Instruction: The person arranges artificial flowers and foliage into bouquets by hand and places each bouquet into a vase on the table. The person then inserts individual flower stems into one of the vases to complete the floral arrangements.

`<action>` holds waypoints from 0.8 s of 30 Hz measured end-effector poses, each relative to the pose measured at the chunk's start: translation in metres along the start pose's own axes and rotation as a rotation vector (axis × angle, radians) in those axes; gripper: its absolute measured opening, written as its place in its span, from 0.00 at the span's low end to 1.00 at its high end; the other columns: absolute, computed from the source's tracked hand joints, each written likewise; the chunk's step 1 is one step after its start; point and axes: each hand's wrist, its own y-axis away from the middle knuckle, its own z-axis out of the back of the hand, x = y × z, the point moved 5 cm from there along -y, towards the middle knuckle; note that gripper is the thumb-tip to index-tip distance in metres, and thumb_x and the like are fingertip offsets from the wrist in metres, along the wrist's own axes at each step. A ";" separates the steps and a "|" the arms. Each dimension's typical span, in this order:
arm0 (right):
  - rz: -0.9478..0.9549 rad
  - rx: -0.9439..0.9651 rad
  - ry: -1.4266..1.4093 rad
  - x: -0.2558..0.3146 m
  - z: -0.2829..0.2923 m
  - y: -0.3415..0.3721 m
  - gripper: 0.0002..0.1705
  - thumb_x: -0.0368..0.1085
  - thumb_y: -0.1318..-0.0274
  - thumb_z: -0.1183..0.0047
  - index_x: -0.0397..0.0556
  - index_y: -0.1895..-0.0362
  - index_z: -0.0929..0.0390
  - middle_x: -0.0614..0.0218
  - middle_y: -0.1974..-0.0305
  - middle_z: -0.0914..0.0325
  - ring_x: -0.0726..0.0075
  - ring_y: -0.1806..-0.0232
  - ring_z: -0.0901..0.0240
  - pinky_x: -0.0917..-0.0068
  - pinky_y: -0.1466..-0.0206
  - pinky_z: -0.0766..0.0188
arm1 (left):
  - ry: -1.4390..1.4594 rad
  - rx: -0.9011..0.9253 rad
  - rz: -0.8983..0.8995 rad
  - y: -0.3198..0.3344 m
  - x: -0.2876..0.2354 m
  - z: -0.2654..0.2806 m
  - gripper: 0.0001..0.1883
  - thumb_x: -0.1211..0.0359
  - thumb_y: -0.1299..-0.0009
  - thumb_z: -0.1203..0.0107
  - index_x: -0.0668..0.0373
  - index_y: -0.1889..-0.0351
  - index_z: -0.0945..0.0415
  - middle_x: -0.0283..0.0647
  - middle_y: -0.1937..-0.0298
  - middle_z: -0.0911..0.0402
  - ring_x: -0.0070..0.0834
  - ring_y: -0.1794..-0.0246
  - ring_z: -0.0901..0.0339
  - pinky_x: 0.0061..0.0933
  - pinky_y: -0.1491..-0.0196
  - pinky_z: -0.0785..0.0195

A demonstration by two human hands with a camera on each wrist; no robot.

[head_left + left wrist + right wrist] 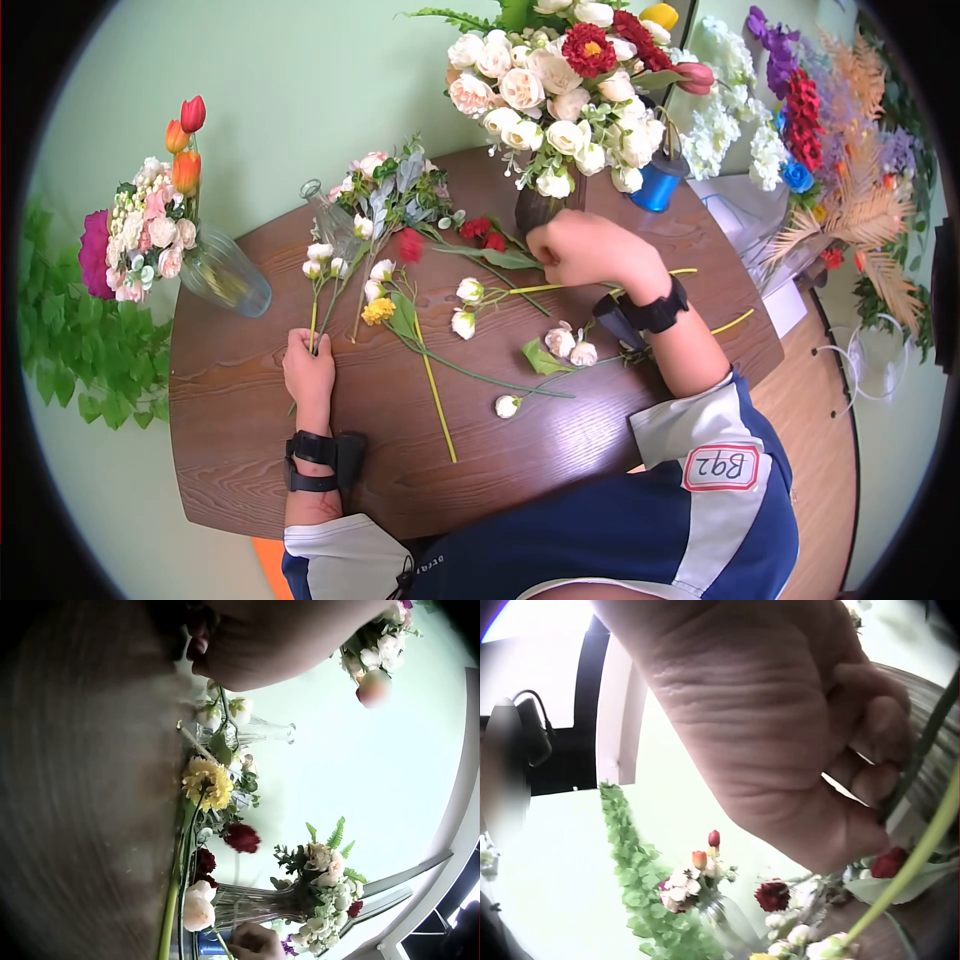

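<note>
In the head view my left hand (pixel 308 378) grips the stems of a few small white flowers (pixel 318 262) at the table's left side. Those white blooms (pixel 219 712) stand beyond the fingers in the left wrist view. My right hand (pixel 590 250) is curled in front of the dark vase (pixel 545 208). From the right wrist, its fingertips pinch a dark green stem (pixel 930 739); which bloom this belongs to is unclear. A blurred red flower (pixel 410 245) lies left of that hand, and a yellow-green stem (pixel 535 289) passes just below it.
Loose white flowers (pixel 506 406), a yellow flower (pixel 378 311) and long stems lie across the brown table (pixel 250 430). A glass vase of flowers (pixel 225 270) leans at the left. A blue spool (pixel 655 185) stands behind my right hand. More flowers (pixel 800 120) are at the far right.
</note>
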 end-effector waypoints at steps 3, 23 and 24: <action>0.033 -0.190 0.009 0.024 0.035 0.013 0.07 0.28 0.67 0.50 0.44 0.79 0.34 0.58 0.84 0.32 0.52 0.80 0.31 0.63 0.77 0.38 | -0.021 0.008 -0.019 0.000 -0.001 0.000 0.11 0.64 0.42 0.43 0.58 0.68 0.30 0.41 0.72 0.22 0.42 0.69 0.24 0.39 0.65 0.34; 0.275 -1.576 -0.240 0.008 0.177 0.108 0.04 0.28 0.41 0.56 0.43 0.66 0.29 0.69 0.77 0.25 0.87 0.83 0.42 0.87 0.81 0.47 | 0.021 -0.030 -0.051 0.000 -0.001 0.000 0.11 0.64 0.42 0.41 0.61 0.71 0.30 0.39 0.78 0.26 0.35 0.75 0.28 0.33 0.67 0.35; 0.223 -1.513 -0.208 0.002 0.178 0.100 0.05 0.29 0.40 0.56 0.41 0.64 0.28 0.70 0.77 0.27 0.87 0.82 0.42 0.88 0.81 0.47 | 0.020 -0.030 -0.050 0.001 -0.002 0.000 0.11 0.64 0.42 0.41 0.61 0.71 0.30 0.39 0.78 0.26 0.35 0.75 0.28 0.33 0.67 0.35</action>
